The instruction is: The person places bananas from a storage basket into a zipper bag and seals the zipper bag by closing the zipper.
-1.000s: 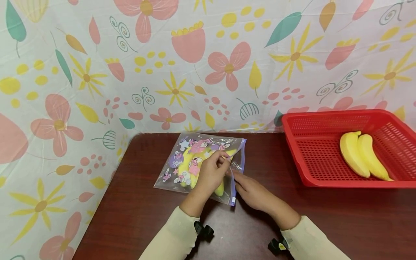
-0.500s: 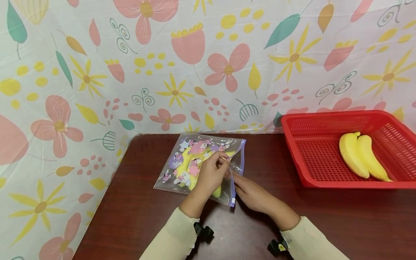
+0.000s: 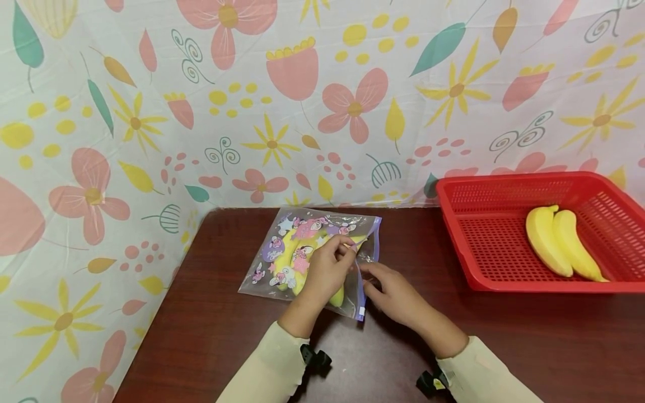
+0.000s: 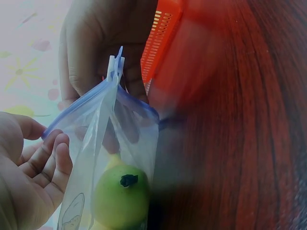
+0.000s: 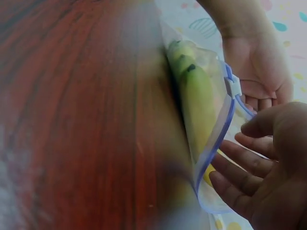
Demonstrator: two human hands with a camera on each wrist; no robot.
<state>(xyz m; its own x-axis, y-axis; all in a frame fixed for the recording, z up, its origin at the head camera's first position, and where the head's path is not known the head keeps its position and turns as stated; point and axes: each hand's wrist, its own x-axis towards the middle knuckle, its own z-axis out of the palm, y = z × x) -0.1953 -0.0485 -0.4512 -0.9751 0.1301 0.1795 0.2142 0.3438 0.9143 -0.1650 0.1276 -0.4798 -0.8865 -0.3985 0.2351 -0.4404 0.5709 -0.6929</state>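
A clear zip bag [image 3: 272,282] with cartoon prints and a purple slider edge lies on the table, several yellow bananas [image 3: 336,296] inside. My left hand [image 3: 327,266] pinches the upper lip of its mouth between thumb and index finger, holding it raised. At the opening is my right hand [image 3: 395,294], fingers loosely extended and fingertips at the purple rim. In the right wrist view, those fingers [image 5: 244,160] overlap the gaping mouth, with nothing gripped. Greenish banana ends [image 5: 192,86] show through the plastic. The white slider [image 5: 233,87] sits at one end of the edge.
A red perforated basket [image 3: 471,268] stands at the right with two bananas [image 3: 549,240] in it. A flower-printed cloth [image 3: 302,112] hangs behind and left of the dark wooden table [image 3: 201,336].
My right hand has drawn back slightly from the bag's mouth, its fingers more bent. The bananas in the bag have shifted a little to the left. My left hand stays put on the lip.
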